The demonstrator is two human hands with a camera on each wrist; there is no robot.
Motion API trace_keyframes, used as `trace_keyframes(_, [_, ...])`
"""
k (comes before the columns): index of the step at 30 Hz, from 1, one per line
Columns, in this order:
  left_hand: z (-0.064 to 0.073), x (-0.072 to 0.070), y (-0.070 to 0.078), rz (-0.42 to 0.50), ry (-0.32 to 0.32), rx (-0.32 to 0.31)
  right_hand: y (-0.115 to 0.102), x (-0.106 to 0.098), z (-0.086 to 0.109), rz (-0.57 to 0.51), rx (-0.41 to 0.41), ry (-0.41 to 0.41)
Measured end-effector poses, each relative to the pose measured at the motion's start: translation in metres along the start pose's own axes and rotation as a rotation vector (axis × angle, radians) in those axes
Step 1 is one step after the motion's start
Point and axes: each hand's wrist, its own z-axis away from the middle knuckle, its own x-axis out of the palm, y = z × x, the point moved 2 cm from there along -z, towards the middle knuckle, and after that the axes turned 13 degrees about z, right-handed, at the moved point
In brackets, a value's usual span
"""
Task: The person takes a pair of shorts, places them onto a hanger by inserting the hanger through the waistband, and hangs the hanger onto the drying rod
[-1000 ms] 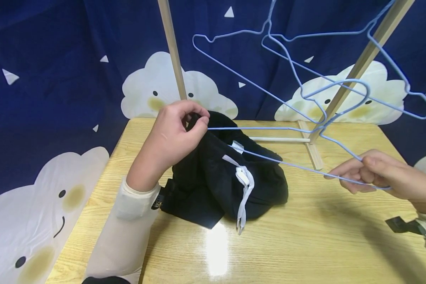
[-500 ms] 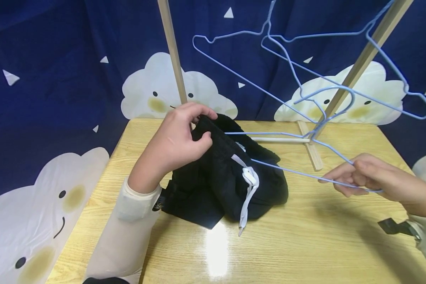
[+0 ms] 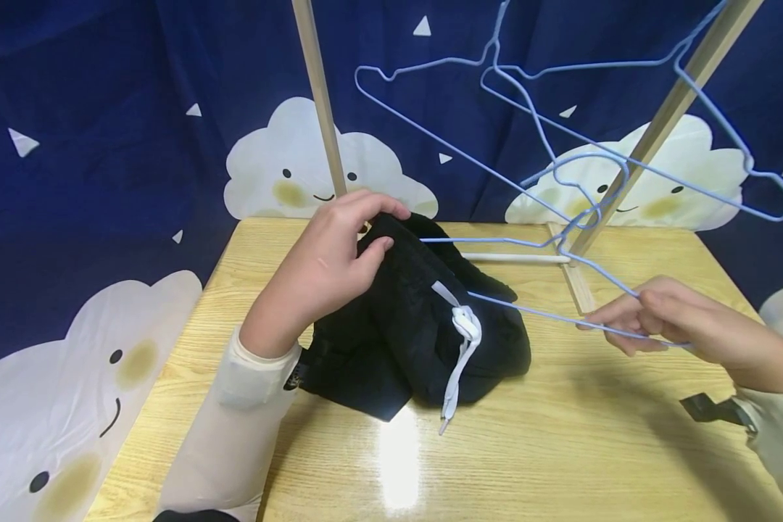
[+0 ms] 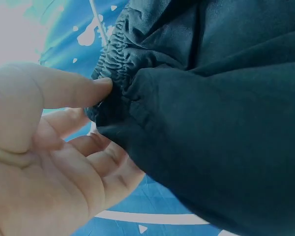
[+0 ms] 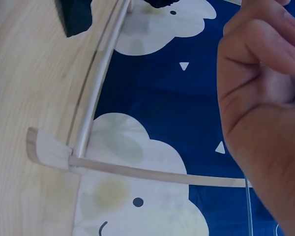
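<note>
Garment [image 3: 424, 348]: on the desk [image 3: 548, 464], towards its far edge
Left hand [image 3: 320, 264]: pinches the garment's waist
Hanger [image 3: 541, 312]: left end inside the garment
Right hand [image 3: 685, 319]: grips the hanger's right end

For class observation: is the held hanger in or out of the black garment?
Partly in: the hanger vanishes behind the front waistband; its hook shows outside.

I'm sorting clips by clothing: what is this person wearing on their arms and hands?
The left sleeve and right sleeve are pale cream, the left one close-fitting. A black strap shows at each wrist. The left hand and right hand wear no gloves.
</note>
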Motion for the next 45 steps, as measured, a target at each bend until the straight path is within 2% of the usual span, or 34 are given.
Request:
trace_keyframes(10, [-0.001,0.003,0.002,0.006,-0.011,0.074,0.008,0.004,-0.015,0.071,0.051,0.043])
trace_keyframes(14, [0.000,0.003,0.003,0.040,0.032,0.088,0.010,0.005,-0.023,0.064,0.038,0.035])
trace_keyframes(22, [0.001,0.003,0.004,0.071,0.083,0.174,0.014,0.003,-0.038,0.076,0.034,0.037])
trace_keyframes(26, [0.002,0.004,0.005,0.076,0.099,0.211,0.016,0.004,-0.046,0.017,0.004,0.005])
trace_keyframes(30, [0.002,0.008,0.005,0.091,0.090,0.251,0.016,0.006,-0.053,0.018,0.035,-0.003])
trace_keyframes(38, [0.002,0.015,0.008,0.096,0.060,0.302,0.009,0.016,-0.072,0.102,0.171,0.007])
trace_keyframes(40, [0.002,0.016,0.009,0.092,0.054,0.311,0.009,0.020,-0.076,0.101,0.176,0.001])
trace_keyframes(45, [0.002,0.018,0.010,0.101,0.056,0.329,0.012,0.027,-0.084,0.033,0.130,-0.013])
